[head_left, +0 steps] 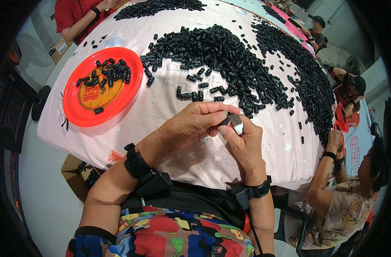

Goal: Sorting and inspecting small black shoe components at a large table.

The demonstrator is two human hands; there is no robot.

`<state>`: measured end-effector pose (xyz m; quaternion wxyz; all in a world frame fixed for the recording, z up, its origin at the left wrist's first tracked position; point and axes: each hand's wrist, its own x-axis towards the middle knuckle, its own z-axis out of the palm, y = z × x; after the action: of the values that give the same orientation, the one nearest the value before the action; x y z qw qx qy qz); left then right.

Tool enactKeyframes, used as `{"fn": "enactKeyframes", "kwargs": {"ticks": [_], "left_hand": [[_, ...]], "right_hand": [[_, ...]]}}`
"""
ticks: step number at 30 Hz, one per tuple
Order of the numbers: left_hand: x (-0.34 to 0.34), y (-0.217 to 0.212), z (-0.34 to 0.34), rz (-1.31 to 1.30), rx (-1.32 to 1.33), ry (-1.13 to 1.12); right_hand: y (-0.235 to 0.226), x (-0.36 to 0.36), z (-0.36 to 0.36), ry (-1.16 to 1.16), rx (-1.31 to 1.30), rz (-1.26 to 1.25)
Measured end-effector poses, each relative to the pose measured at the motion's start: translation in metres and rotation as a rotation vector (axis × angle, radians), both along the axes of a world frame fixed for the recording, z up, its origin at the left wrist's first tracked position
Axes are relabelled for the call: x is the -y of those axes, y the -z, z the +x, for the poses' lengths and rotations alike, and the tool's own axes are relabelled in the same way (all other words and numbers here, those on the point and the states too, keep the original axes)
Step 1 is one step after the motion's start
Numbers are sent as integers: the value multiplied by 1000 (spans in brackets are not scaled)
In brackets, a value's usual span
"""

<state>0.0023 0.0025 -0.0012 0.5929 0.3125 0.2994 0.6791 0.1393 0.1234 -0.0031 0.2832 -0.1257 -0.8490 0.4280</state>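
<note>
Pinching above a heaped pink cloth (277, 160)

At left, a dark door (7, 103), then a red tray (131, 96) of black cylinders (122, 73). Mid-table, pinched in left hand (195, 122), a black piece (225, 121); behind, black heaps (217, 49); pinched in right hand (246, 141), a grey metal piece (235, 120). Far right, a seated co-worker (349, 207).

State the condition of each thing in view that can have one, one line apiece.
Left hand: closed, pinching a black piece.
Right hand: closed on a small metal-looking object.
Red plate: partly filled, black pieces in a loose cluster.
Main heap: loose, piled, with strays around its edges.
Pale pink cloth: spread over the table, dark specks near the hands.
Cardboard box: open, black pieces inside.
</note>
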Motion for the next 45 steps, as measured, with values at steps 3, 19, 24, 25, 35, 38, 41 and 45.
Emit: {"fn": "enactKeyframes", "kwargs": {"ticks": [3, 19, 24, 25, 35, 38, 41, 45], "left_hand": [[0, -2, 3, -59, 0, -81], [0, -1, 2, -98, -8, -78], [0, 1, 2, -84, -21, -81], [1, -2, 3, -107, -33, -90], [1, 0, 3, -96, -55, -90], [-1, -2, 5, -106, -39, -88], [1, -3, 4, -115, -33, -83], [0, -1, 4, -89, -11, -57]], "right_hand": [[1, 0, 0, 12, -3, 0], [6, -1, 0, 23, -4, 58], [2, 0, 0, 35, 44, 66], [3, 0, 0, 33, 44, 65], [6, -2, 0, 15, 44, 86], [1, 0, 2, 11, 53, 66], [2, 0, 1, 7, 51, 61], [1, -1, 2, 0, 63, 76]]}}
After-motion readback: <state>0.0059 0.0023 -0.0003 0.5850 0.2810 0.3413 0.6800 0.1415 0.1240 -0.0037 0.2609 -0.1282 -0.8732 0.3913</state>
